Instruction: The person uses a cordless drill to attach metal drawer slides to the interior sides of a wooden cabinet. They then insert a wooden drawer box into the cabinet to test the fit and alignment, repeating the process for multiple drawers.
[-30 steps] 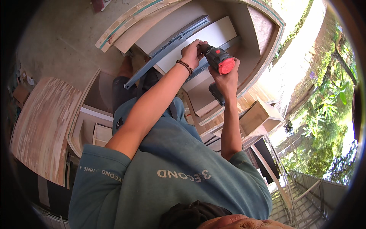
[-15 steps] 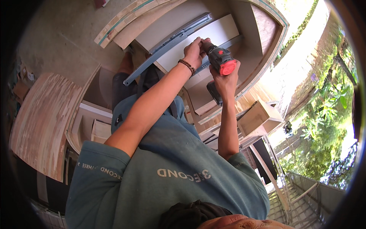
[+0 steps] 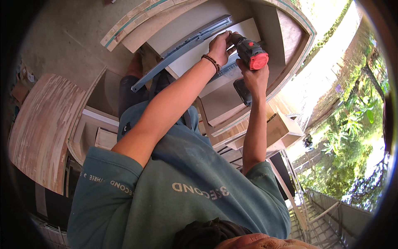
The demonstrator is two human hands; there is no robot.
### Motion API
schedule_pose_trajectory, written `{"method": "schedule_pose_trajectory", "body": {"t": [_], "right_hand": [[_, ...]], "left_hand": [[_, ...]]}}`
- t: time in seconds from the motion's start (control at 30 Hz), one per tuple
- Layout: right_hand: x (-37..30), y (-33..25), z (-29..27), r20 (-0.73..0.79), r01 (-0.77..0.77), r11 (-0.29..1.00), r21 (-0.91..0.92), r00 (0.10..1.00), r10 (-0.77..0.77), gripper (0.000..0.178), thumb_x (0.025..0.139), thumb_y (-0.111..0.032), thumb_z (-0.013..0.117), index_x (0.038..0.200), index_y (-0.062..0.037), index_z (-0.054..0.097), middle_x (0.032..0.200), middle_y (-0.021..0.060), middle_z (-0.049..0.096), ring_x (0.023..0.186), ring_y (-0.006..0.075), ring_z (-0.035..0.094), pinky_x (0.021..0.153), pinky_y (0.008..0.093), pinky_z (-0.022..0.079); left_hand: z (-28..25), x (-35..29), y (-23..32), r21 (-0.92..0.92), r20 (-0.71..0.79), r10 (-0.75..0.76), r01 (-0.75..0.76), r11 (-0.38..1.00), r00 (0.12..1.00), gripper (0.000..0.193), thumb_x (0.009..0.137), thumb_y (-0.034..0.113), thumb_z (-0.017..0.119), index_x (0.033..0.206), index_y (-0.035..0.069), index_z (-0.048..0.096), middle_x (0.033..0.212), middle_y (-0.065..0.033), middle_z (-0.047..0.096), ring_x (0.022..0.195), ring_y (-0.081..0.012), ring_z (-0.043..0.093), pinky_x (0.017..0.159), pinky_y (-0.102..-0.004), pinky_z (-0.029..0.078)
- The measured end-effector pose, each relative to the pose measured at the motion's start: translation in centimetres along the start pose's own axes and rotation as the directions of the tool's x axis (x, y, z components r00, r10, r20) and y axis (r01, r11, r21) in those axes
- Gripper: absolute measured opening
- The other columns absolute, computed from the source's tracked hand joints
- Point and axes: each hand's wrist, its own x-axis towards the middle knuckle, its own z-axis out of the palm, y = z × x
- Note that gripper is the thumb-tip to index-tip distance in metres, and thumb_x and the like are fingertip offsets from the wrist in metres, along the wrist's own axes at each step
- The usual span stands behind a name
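Observation:
My right hand (image 3: 256,79) grips a black and red cordless drill (image 3: 248,50) by its handle, with the drill's front pointing away from me into a wooden cabinet (image 3: 269,39). Close by the drill's nose, my left hand (image 3: 219,47) has its fingers bent together; what they pinch, if anything, is hidden. A grey metal drawer slide (image 3: 174,55) stretches past the left hand and sticks out of the cabinet toward the lower left. Beneath the hands lies a white panel (image 3: 182,66). Another perforated metal rail (image 3: 226,72) runs below the left wrist. The drill's tip is too obscured to make out.
The cabinet's curved wooden edge (image 3: 304,47) sweeps around the far right. At left stands a striped wooden panel (image 3: 43,128), beside another curved cabinet piece (image 3: 93,112). A small wooden box (image 3: 282,128) sits right of my forearm. Concrete floor (image 3: 70,45) shows at the far left.
Both hands and the drill have moved farther away and slightly right, deeper over the white panel. The right hand keeps its hold on the drill; the slide has barely shifted.

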Motion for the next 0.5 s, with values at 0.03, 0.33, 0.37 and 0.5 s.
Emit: {"method": "schedule_pose_trajectory", "body": {"t": [0.03, 0.33, 0.37, 0.5], "right_hand": [[0.2, 0.0, 0.0, -0.003, 0.0, 1.0, -0.008, 1.0, 0.0, 0.045, 0.078, -0.024, 0.082, 0.114, -0.003, 0.066, 0.101, 0.0198, 0.074, 0.099, 0.0409, 0.071, 0.086, 0.0439, 0.054], [2.7, 0.6, 0.1, -0.021, -0.011, 0.999, -0.035, 1.0, 0.011, 0.038, 0.078, -0.021, 0.081, 0.109, -0.0023, 0.071, 0.089, 0.0146, 0.072, 0.086, 0.0317, 0.069, 0.079, 0.0404, 0.053], [3.3, 1.0, 0.2, -0.043, 0.02, 0.999, -0.045, 0.999, -0.022, 0.036, 0.078, -0.02, 0.081, 0.107, -0.0016, 0.072, 0.08, 0.0101, 0.069, 0.074, 0.0235, 0.067, 0.071, 0.0362, 0.052], [5.5, 0.8, 0.4, -0.036, 0.09, 0.994, -0.066, 0.995, -0.092, 0.032, 0.077, -0.018, 0.081, 0.103, -0.001, 0.073, 0.071, 0.0059, 0.067, 0.062, 0.016, 0.064, 0.062, 0.0323, 0.051]], "left_hand": [[0.0, 0.1, 0.0, 0.004, 0.007, 0.01, -0.01, 1.0, 1.0, 0.019, 0.105, 0.024, 0.048, 0.113, 0.013, 0.062, 0.115, -0.0014, 0.072, 0.11, -0.0152, 0.064, 0.096, -0.0392, 0.047], [0.1, 2.5, -0.5, 0.037, 0.094, 0.026, -0.03, 0.999, 0.995, 0.021, 0.106, 0.028, 0.052, 0.117, 0.014, 0.064, 0.114, 0.0017, 0.067, 0.11, -0.0153, 0.06, 0.095, -0.0379, 0.049], [0.4, 2.6, -0.4, 0.038, 0.105, 0.029, -0.033, 0.999, 0.994, 0.023, 0.106, 0.028, 0.052, 0.118, 0.015, 0.065, 0.117, 0.0023, 0.067, 0.112, -0.0151, 0.058, 0.097, -0.0373, 0.048], [1.1, 3.1, 0.7, 0.057, 0.121, 0.047, -0.055, 0.997, 0.991, 0.025, 0.104, 0.026, 0.054, 0.123, 0.015, 0.065, 0.122, 0.0022, 0.065, 0.114, -0.0155, 0.058, 0.1, -0.0365, 0.049]]}}
